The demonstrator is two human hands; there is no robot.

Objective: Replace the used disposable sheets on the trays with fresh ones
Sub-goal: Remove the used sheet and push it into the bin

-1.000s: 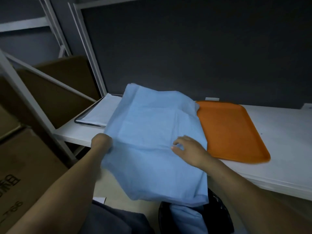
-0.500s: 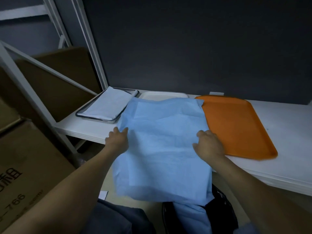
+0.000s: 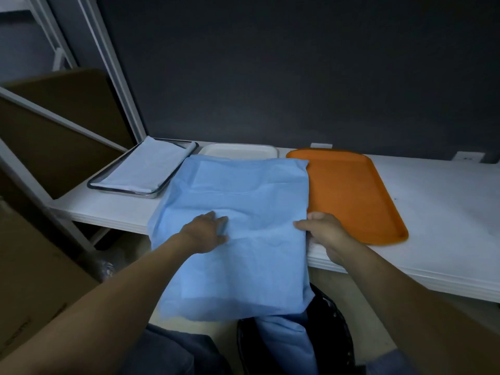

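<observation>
A large blue disposable sheet (image 3: 243,212) lies over the white tray (image 3: 239,150), hiding most of it, and hangs over the table's front edge. My left hand (image 3: 207,231) rests on top of the sheet near its middle. At the sheet's right edge my right hand (image 3: 323,231) grips it, thumb on top and fingers underneath. To the right sits a bare orange tray (image 3: 354,193). At the left a metal tray (image 3: 94,185) holds a pale folded sheet (image 3: 143,171).
The white table (image 3: 446,212) runs along a dark wall. A black bin (image 3: 335,334) below the edge holds crumpled blue sheeting (image 3: 284,345). Cardboard boxes (image 3: 35,280) and a white shelf frame (image 3: 113,77) stand at the left.
The blue sheet has come down over the white tray. My left hand moved from the sheet's left edge onto its middle. My right hand stayed at the right edge.
</observation>
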